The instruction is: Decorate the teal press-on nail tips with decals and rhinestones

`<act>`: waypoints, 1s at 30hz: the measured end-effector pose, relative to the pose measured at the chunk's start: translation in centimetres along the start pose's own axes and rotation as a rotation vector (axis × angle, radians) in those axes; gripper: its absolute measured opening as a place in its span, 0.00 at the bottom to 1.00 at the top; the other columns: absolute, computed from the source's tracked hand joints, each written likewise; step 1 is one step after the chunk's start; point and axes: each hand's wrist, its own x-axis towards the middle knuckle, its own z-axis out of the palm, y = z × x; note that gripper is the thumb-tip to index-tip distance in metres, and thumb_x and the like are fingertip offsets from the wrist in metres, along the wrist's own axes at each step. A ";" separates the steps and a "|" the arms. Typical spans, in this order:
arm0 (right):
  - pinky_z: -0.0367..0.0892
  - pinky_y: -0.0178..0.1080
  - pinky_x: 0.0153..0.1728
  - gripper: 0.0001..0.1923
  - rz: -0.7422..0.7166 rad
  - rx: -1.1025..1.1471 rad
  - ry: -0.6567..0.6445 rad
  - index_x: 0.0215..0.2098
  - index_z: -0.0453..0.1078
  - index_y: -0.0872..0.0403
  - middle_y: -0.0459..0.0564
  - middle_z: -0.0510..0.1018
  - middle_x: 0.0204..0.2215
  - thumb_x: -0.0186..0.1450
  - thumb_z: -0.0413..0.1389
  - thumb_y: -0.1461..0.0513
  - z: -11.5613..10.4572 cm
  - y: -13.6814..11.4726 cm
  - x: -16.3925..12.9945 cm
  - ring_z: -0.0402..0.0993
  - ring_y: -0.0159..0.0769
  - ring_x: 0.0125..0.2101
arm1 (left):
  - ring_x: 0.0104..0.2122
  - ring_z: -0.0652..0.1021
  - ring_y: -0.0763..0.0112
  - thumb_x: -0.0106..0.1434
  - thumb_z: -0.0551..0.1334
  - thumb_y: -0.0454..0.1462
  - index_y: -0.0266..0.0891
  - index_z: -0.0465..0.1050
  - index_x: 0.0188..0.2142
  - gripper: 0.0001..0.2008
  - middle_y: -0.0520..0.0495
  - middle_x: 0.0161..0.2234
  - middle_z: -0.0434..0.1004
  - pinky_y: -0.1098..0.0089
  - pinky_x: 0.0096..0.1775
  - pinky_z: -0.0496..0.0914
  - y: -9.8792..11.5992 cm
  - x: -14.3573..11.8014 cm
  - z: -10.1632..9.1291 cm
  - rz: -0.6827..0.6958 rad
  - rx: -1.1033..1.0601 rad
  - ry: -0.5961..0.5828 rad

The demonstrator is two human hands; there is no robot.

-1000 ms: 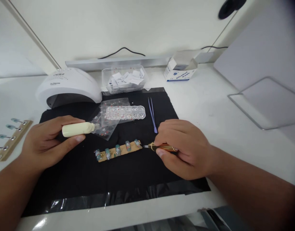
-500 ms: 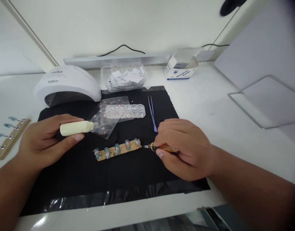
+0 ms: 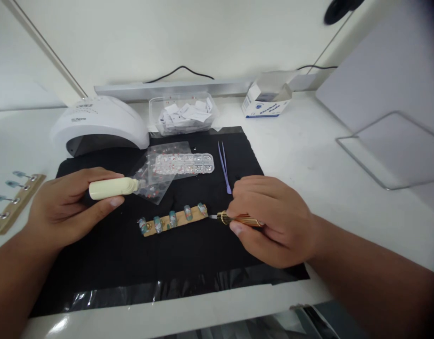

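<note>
Between thumb and fingers, my left hand (image 3: 73, 207) holds a pale cream bottle (image 3: 112, 188) on its side, its clear neck pointing right. My right hand (image 3: 269, 219) grips a gold-handled nail brush (image 3: 243, 220), whose pale tip points left, close to the right end of a tan strip (image 3: 180, 218). Several blue-green decorated false nails (image 3: 172, 218) stand along that strip, which lies on a black mat (image 3: 188, 263). Purple tweezers (image 3: 224, 167) lie just beyond my right hand. Behind the strip, a clear compartment case of small gems (image 3: 184, 163) rests on transparent decorated sheets (image 3: 155, 186).
A white nail lamp (image 3: 103, 120) stands at the back left. Beside it are a clear tub of white packets (image 3: 183, 115) and an open alcohol pads box (image 3: 266, 101). On the far left, a wooden stand (image 3: 22, 202) carries nail tips. A metal wire frame (image 3: 365, 165) is at right.
The gold handle has shifted very slightly in my right hand's grip. My left hand and the bottle stay almost where they were.
</note>
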 end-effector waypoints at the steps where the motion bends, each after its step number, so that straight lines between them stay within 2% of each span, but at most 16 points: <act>1: 0.49 0.38 0.23 0.09 0.002 0.001 0.002 0.23 0.58 0.52 0.41 0.59 0.18 0.58 0.49 0.71 0.0 0.0 0.0 0.50 0.29 0.21 | 0.32 0.79 0.76 0.61 0.65 0.39 0.47 0.77 0.43 0.10 0.58 0.37 0.81 0.76 0.35 0.71 0.0 0.0 0.0 0.001 -0.015 -0.005; 9: 0.50 0.37 0.23 0.08 -0.008 -0.016 0.015 0.26 0.58 0.52 0.41 0.61 0.19 0.59 0.50 0.70 -0.1 0.1 -0.2 0.52 0.30 0.21 | 0.33 0.78 0.78 0.61 0.65 0.37 0.46 0.77 0.44 0.10 0.59 0.38 0.81 0.78 0.36 0.70 -0.5 0.0 0.0 0.014 -0.044 -0.018; 21: 0.54 0.36 0.23 0.06 0.011 -0.043 0.024 0.29 0.59 0.52 0.41 0.63 0.20 0.61 0.50 0.69 0.1 0.1 -0.2 0.56 0.30 0.21 | 0.32 0.79 0.72 0.60 0.66 0.37 0.48 0.78 0.44 0.11 0.56 0.37 0.81 0.72 0.35 0.71 0.1 -0.1 -0.1 -0.027 -0.041 -0.013; 30: 0.56 0.35 0.24 0.05 0.014 -0.034 0.029 0.31 0.62 0.53 0.42 0.66 0.21 0.62 0.50 0.69 0.2 0.1 -0.3 0.57 0.29 0.21 | 0.33 0.79 0.74 0.60 0.66 0.36 0.47 0.77 0.44 0.11 0.57 0.38 0.81 0.75 0.35 0.70 0.0 -0.1 -0.2 -0.009 -0.040 -0.028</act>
